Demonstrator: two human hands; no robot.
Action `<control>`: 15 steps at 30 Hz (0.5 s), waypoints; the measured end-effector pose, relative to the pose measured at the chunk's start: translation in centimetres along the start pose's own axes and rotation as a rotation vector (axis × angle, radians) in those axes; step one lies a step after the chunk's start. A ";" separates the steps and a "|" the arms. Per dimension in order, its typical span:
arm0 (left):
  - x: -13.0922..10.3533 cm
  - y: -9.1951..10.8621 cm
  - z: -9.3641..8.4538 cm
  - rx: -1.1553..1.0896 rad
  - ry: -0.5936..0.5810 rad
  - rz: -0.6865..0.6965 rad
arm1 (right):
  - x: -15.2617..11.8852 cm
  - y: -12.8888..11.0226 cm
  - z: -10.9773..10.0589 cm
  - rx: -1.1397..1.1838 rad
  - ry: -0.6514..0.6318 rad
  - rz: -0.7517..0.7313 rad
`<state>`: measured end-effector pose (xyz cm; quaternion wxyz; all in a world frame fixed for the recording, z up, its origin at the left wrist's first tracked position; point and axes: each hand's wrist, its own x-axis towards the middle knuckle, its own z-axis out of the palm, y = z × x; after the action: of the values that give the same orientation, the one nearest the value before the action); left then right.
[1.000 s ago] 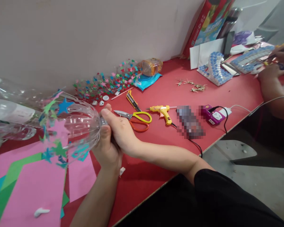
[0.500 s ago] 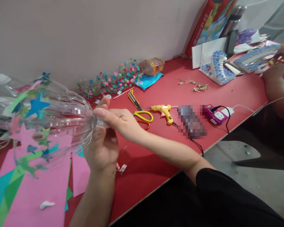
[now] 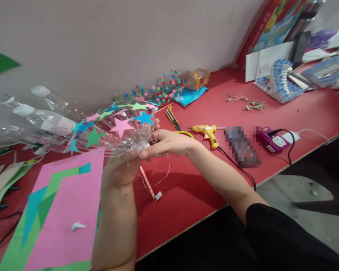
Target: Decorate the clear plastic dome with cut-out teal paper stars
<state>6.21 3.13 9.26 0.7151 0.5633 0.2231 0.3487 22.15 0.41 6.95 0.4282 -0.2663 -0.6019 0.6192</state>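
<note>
A clear plastic piece cut into strips, with pink, blue and green paper stars [image 3: 121, 127], is held up at centre left. My left hand [image 3: 121, 165] supports it from below with its fingers wrapped at the neck end. My right hand [image 3: 164, 145] pinches the same end, its thumb beside the left fingertips. A thin wire loop hangs under the hands, near a pink striped stick [image 3: 148, 182] on the red table [image 3: 180, 210]. Coloured paper sheets [image 3: 70, 203] lie at the left, with a small white object [image 3: 78, 226] on top.
Clear bottles [image 3: 56, 122] stand back left. Behind the hands are a cutter [image 3: 173, 118], a yellow glue gun [image 3: 207, 132], a blurred phone [image 3: 241, 146] and a purple socket block [image 3: 274, 141]. A corded cable runs to the table edge. Craft pieces [image 3: 282, 82] sit far right.
The starred plastic has turned and come rightward and nearer in view, its stars now clearer. My hands have moved right and closer together. The view has shifted left, so the table items appear further right.
</note>
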 end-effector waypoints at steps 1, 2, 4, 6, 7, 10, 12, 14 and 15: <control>0.0 0.0 -0.2 -0.016 -0.019 -0.015 | 0.1 0.1 0.1 0.031 -0.004 -0.008; 0.0 -0.1 -0.4 -0.039 -0.047 -0.030 | 0.2 0.0 0.1 0.064 -0.013 -0.007; 0.0 -0.3 -0.7 -0.094 -0.104 -0.050 | 0.3 -0.2 0.3 0.128 -0.040 0.007; 0.1 -0.4 -0.7 -0.130 -0.112 -0.044 | 0.3 -0.5 0.5 0.172 -0.061 0.001; 0.1 -0.4 -0.6 -0.136 -0.097 -0.036 | 0.3 -0.6 0.5 0.181 -0.060 -0.013; 0.3 -0.5 -0.3 -0.127 -0.054 -0.010 | 0.2 -0.6 0.5 0.188 -0.036 -0.045; 0.3 -0.5 -0.4 -0.115 -0.044 -0.015 | 0.2 -0.5 0.4 0.201 -0.038 -0.021; 0.3 -0.5 -0.6 -0.099 -0.037 -0.033 | 0.1 -0.4 0.4 0.231 -0.057 0.011; 0.3 -0.5 -0.8 -0.094 -0.032 -0.040 | 0.1 -0.4 0.5 0.250 -0.060 0.023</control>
<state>5.96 3.82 8.63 0.7510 0.5301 0.2064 0.3352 21.77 0.27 7.38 0.4325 -0.1991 -0.5297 0.7020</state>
